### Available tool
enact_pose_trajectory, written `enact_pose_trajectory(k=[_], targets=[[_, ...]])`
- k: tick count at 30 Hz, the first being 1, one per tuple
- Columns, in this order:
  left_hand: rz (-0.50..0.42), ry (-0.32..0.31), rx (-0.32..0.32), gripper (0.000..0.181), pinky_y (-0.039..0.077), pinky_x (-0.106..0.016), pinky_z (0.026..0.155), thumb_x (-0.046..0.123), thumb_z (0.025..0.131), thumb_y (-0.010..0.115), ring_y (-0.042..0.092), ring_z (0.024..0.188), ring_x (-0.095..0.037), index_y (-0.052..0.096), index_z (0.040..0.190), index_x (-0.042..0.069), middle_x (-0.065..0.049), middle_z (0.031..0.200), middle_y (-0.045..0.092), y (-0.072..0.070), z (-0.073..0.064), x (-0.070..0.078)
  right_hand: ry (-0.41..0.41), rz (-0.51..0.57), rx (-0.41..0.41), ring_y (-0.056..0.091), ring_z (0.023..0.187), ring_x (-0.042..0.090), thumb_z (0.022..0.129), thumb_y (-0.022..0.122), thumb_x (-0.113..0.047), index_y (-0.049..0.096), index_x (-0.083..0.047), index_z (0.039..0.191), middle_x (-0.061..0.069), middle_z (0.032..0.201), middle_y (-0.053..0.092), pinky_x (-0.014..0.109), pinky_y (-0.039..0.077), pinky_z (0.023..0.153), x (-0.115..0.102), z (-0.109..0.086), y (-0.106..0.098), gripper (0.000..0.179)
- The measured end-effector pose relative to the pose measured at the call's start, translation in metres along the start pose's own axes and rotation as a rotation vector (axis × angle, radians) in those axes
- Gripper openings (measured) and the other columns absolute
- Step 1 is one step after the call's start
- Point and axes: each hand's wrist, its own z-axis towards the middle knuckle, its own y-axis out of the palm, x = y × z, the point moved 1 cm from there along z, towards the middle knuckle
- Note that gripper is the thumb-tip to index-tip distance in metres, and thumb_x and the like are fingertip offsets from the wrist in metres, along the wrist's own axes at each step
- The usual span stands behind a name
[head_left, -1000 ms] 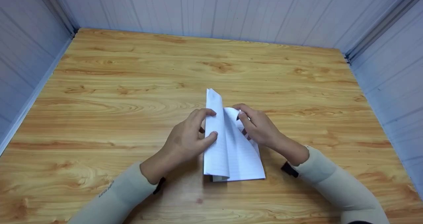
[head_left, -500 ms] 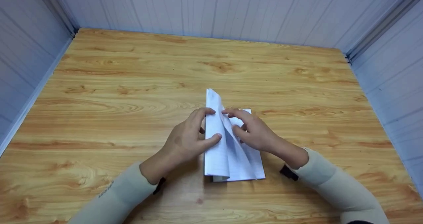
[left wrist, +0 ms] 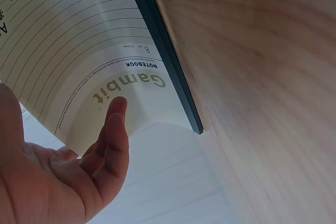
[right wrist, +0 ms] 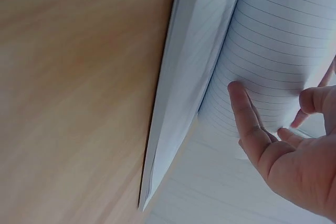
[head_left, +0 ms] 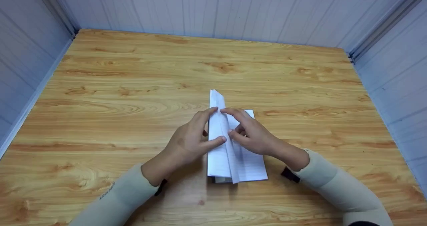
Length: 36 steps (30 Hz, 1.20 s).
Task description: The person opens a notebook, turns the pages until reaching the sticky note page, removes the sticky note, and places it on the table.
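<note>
A lined notebook (head_left: 252,162) stands partly open on the table, its left bundle of pages raised and curled. My left hand (head_left: 185,137) holds that bundle, thumb on the lined side and fingers behind. In the left wrist view, a finger of my left hand (left wrist: 113,150) touches the printed cover (left wrist: 131,85) beside its dark spine strip (left wrist: 168,59). My right hand (head_left: 257,137) rests extended fingertips against a turned leaf (head_left: 232,159). From the right wrist, fingers of my right hand (right wrist: 299,166) press a curved lined page (right wrist: 283,35).
A wood-grain table (head_left: 133,69) surrounds the notebook. Pale panelled walls (head_left: 200,9) bound it at the back and both sides. Dark straps show near both wrists, below the light sleeves (head_left: 333,179).
My right hand has shifted left, carrying a leaf over from the right side onto the raised bundle. My left hand has kept its hold, its thumb sliding slightly right.
</note>
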Motion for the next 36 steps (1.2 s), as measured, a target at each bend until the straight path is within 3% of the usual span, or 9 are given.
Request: enact_pose_trajectory(k=[5, 10, 16, 21, 28, 32, 36], targets=[[0.032, 0.037, 0.021, 0.074, 0.041, -0.022, 0.058, 0.059, 0.074, 0.052, 0.053, 0.074, -0.004, 0.016, 0.136, 0.041, 0.008, 0.115, 0.045, -0.001, 0.0, -0.001, -0.038, 0.013, 0.005, 0.06, 0.074, 0.012, 0.088, 0.046, -0.016, 0.025, -0.033, 0.135, -0.002, 0.125, 0.035, 0.025, 0.049, 0.067, -0.002, 0.0, 0.0, 0.055], [0.032, 0.082, 0.025, 0.062, 0.041, -0.02, 0.058, 0.051, 0.078, 0.052, 0.054, 0.076, -0.003, 0.025, 0.133, 0.045, 0.011, 0.119, 0.042, -0.002, 0.001, -0.002, -0.027, -0.005, 0.005, 0.059, 0.08, 0.009, 0.088, 0.046, -0.019, 0.022, -0.035, 0.136, -0.002, 0.13, 0.032, 0.026, 0.049, 0.068, -0.003, 0.0, 0.0, 0.056], [0.054, 0.06, 0.031, 0.052, 0.042, -0.019, 0.058, 0.056, 0.077, 0.049, 0.056, 0.079, -0.003, 0.039, 0.126, 0.038, 0.012, 0.118, 0.041, -0.002, 0.002, -0.001, -0.019, -0.058, 0.017, 0.057, 0.086, 0.009, 0.088, 0.046, -0.024, 0.024, -0.034, 0.135, -0.003, 0.134, 0.03, 0.027, 0.049, 0.067, -0.002, 0.001, -0.001, 0.052], [0.064, 0.054, 0.044, 0.055, 0.041, -0.019, 0.057, 0.061, 0.076, 0.046, 0.053, 0.077, -0.001, 0.04, 0.124, 0.034, 0.013, 0.118, 0.043, -0.001, 0.003, -0.001, 0.003, -0.091, 0.066, 0.056, 0.093, 0.009, 0.086, 0.049, -0.021, 0.03, -0.032, 0.132, -0.004, 0.13, 0.034, 0.027, 0.048, 0.069, 0.0, 0.001, -0.003, 0.051], [0.07, 0.045, 0.068, 0.062, 0.04, -0.019, 0.057, 0.064, 0.072, 0.048, 0.052, 0.077, -0.002, 0.037, 0.124, 0.033, 0.012, 0.115, 0.044, 0.0, 0.001, -0.002, -0.035, -0.22, 0.159, 0.05, 0.101, 0.019, 0.08, 0.057, -0.017, 0.045, -0.016, 0.123, 0.0, 0.119, 0.047, 0.035, 0.043, 0.08, 0.01, 0.001, -0.008, 0.045], [0.068, 0.058, 0.096, 0.064, 0.04, -0.02, 0.055, 0.064, 0.07, 0.05, 0.053, 0.075, -0.004, 0.037, 0.123, 0.031, 0.012, 0.109, 0.046, -0.001, 0.001, -0.003, 0.012, -0.322, 0.183, 0.045, 0.105, 0.019, 0.077, 0.059, -0.023, 0.048, -0.014, 0.121, 0.001, 0.117, 0.05, 0.035, 0.04, 0.083, 0.014, 0.001, -0.011, 0.047], [0.076, 0.05, 0.097, 0.068, 0.04, -0.02, 0.053, 0.065, 0.068, 0.052, 0.052, 0.069, -0.004, 0.036, 0.124, 0.03, 0.01, 0.105, 0.047, -0.001, 0.001, -0.003, 0.105, -0.413, 0.142, 0.042, 0.111, 0.02, 0.075, 0.059, -0.032, 0.044, -0.014, 0.125, 0.005, 0.12, 0.048, 0.039, 0.039, 0.088, 0.018, 0.001, -0.012, 0.055]])
